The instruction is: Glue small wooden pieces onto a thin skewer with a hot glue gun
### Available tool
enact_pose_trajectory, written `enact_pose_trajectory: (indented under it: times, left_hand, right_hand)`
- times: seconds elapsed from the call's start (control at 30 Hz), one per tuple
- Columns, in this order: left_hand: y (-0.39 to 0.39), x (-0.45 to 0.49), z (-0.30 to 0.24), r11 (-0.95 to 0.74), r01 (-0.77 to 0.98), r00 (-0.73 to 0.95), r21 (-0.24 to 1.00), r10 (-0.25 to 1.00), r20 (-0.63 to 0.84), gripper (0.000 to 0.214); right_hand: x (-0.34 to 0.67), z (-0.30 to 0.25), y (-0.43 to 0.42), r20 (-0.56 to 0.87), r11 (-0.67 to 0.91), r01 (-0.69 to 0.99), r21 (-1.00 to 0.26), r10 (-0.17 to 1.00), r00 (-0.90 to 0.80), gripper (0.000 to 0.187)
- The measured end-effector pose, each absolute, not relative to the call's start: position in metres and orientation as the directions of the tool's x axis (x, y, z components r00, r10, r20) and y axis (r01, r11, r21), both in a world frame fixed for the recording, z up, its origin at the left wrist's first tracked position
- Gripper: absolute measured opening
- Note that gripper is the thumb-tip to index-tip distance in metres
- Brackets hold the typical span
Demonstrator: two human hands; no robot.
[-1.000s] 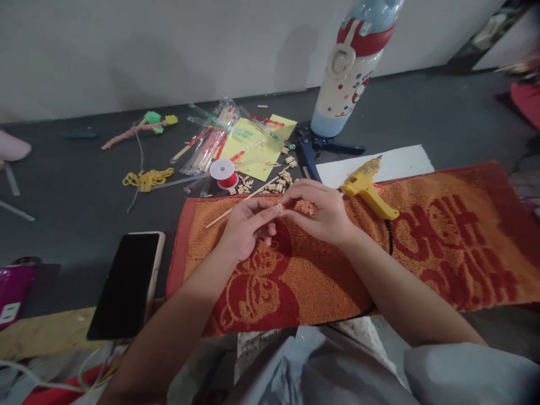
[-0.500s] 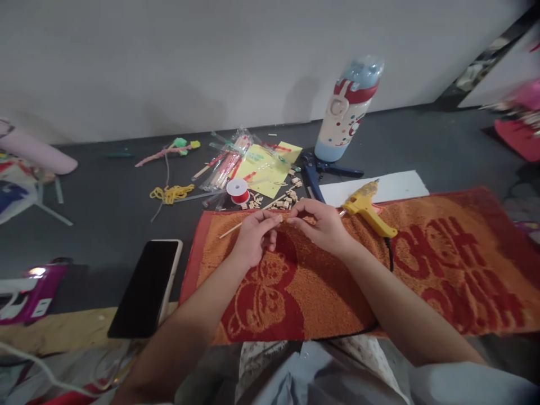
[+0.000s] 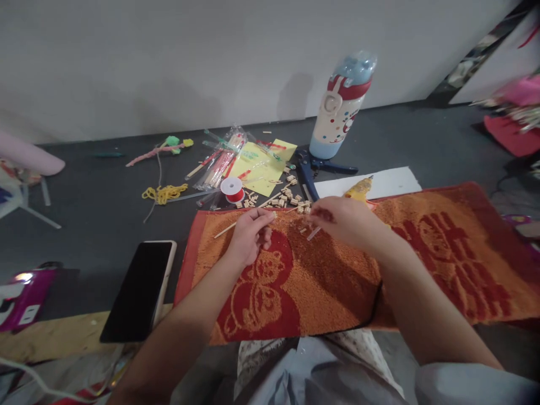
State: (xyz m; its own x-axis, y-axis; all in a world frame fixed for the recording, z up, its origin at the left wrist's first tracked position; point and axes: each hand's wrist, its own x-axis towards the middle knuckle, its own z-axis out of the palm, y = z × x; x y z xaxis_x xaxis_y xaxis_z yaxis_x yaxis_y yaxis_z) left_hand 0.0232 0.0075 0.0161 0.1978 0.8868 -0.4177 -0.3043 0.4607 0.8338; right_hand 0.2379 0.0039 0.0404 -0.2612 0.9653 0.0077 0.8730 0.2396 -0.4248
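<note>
My left hand (image 3: pixel 248 236) is closed in a pinch on a thin wooden stick (image 3: pixel 228 228) that points left over the orange and red towel (image 3: pixel 337 281). My right hand (image 3: pixel 341 220) is blurred by motion and hovers beside a heap of small wooden beads (image 3: pixel 291 198) at the towel's far edge. Its fingers seem drawn together, and what they hold is hidden. Behind that hand lies a yellow glue gun (image 3: pixel 358 190), mostly covered by it.
A black phone (image 3: pixel 137 289) lies left of the towel. Beyond it lie a red thread spool (image 3: pixel 233 188), yellow paper (image 3: pixel 257 163), packets of sticks (image 3: pixel 219 160), yellow cord (image 3: pixel 162 194), blue pliers (image 3: pixel 310 169), a white sheet (image 3: pixel 379 183) and a spotted water bottle (image 3: pixel 340 109).
My right hand has left the stick's tip and moved right and away toward the beads, now covering the glue gun. The left hand keeps the stick. The camera has shifted slightly.
</note>
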Motion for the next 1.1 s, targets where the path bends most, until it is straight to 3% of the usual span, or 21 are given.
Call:
enact_pose_trajectory:
  times: [0.13,0.23,0.47,0.6,0.73,0.8,0.9,0.93,1.0,1.1]
  left_hand:
    - [0.008,0.024,0.015,0.451,-0.297,0.203,0.842,0.891,-0.406,0.029]
    - [0.009,0.026,0.016,0.444,-0.300,0.196,0.844,0.895,-0.401,0.029]
    - [0.008,0.027,0.023,0.435,-0.287,0.184,0.854,0.899,-0.396,0.031]
    - [0.008,0.027,0.025,0.430,-0.283,0.187,0.857,0.901,-0.391,0.031]
    - [0.008,0.026,0.023,0.432,-0.293,0.191,0.853,0.901,-0.390,0.031]
    - [0.008,0.026,0.021,0.435,-0.298,0.192,0.850,0.899,-0.392,0.031]
    - [0.008,0.026,0.020,0.432,-0.303,0.186,0.849,0.901,-0.392,0.032]
    - [0.008,0.025,0.020,0.431,-0.303,0.183,0.850,0.902,-0.392,0.032]
    - [0.008,0.025,0.020,0.431,-0.304,0.181,0.850,0.902,-0.393,0.033]
    - [0.008,0.025,0.021,0.441,-0.314,0.183,0.841,0.897,-0.402,0.034]
  right_hand:
    - [0.286,0.041,-0.007,0.018,0.052,0.981,-0.189,0.999,-0.049,0.022]
    - [0.312,0.037,-0.016,0.001,-0.100,0.994,-0.033,0.995,0.101,0.039]
    - [0.303,0.023,-0.019,-0.098,-0.172,0.984,-0.042,0.981,0.167,0.059]
    - [0.293,0.017,-0.014,-0.068,-0.235,0.970,-0.065,0.971,0.230,0.047]
    - [0.302,0.016,-0.015,-0.047,-0.313,0.926,-0.214,0.950,0.310,0.047]
    - [0.309,0.016,-0.017,-0.035,-0.362,0.847,-0.389,0.925,0.379,0.045]
    - [0.315,0.017,-0.022,-0.083,-0.286,0.462,-0.840,0.908,0.411,0.033]
    - [0.314,0.018,-0.023,-0.101,-0.225,0.292,-0.930,0.917,0.387,0.032]
    - [0.310,0.022,-0.027,-0.109,-0.135,0.055,-0.989,0.937,0.330,0.033]
    - [0.297,0.030,-0.031,-0.087,-0.068,-0.078,-0.995,0.958,0.273,0.028]
